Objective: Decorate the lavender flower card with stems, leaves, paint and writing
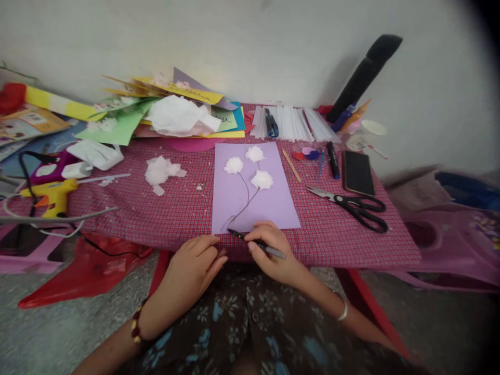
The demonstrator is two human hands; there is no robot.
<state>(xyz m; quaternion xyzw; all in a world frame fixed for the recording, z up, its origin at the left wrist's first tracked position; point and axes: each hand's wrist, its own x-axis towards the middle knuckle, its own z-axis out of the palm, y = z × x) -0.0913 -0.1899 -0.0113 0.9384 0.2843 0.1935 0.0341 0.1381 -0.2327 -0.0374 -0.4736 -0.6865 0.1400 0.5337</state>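
Note:
A purple sheet of paper (271, 205) lies on the checked tablecloth before me, with three white fluffy paper flowers (261, 179) on it. Thin dark stems are drawn from the flowers down to its lower left. My right hand (273, 252) pinches a slim black pen with a grey end (275, 252); its tip meets the paper's lower edge, near the bottom of the stems. My left hand (193, 265) rests at the table edge by the paper's lower left corner, fingers loosely bent and apart from the thumb, holding nothing that I can see.
To the right lie black-handled scissors (351, 203), a dark phone (358, 173), a marker (333, 160) and a wooden stick (291, 165). White paper scraps (162, 172) and a yellow glue gun (52, 197) with cables are at left. Coloured cards (117, 122) pile along the wall.

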